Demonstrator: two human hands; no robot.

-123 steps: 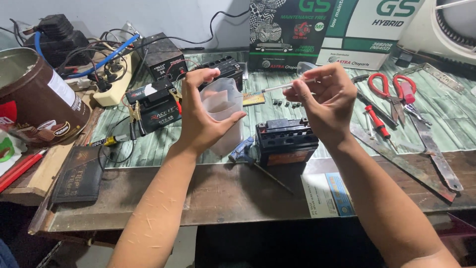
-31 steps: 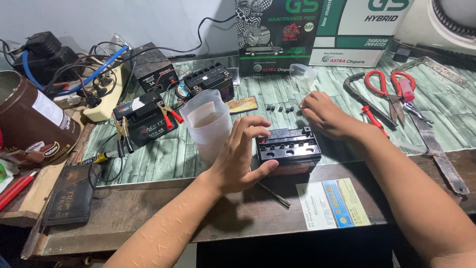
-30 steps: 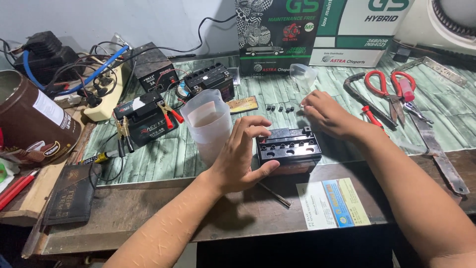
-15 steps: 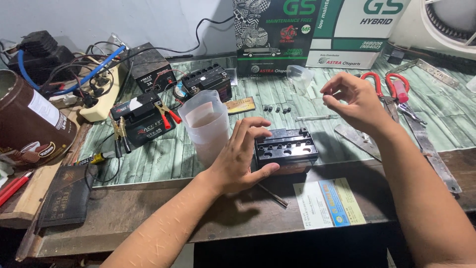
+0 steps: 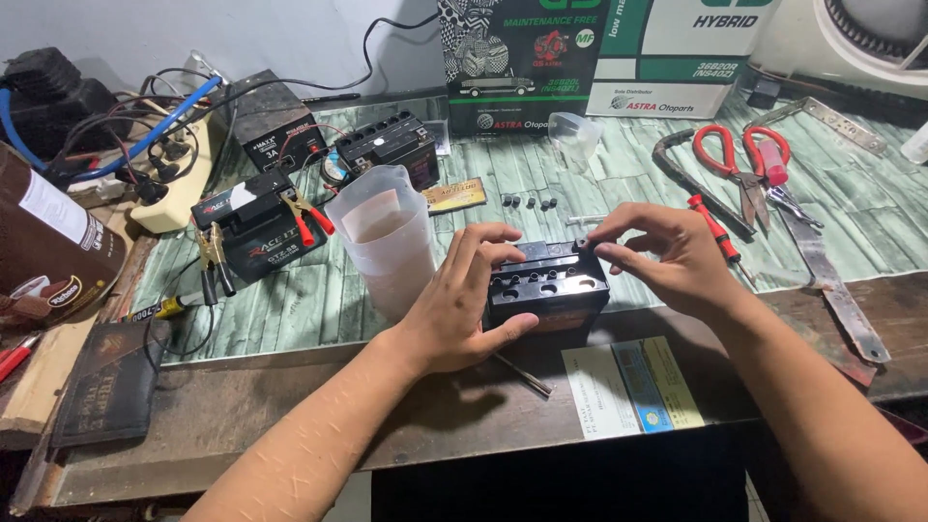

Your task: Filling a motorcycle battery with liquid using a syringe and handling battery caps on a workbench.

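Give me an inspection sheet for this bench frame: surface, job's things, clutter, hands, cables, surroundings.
Surface: wooden bench with a green plank-pattern mat.
Job's things: small black battery at the front edge, open cell holes on top; loose black caps behind it.
Clutter: clear measuring jug, red-handled scissors, red screwdriver, brown can, paper leaflet.
Hands: left hand grips the battery's side; right hand has its fingertips at the battery's top rear corner.
Cables: clip leads on a second battery; tangled wires at a power strip.
Surroundings: printed boxes against the wall.
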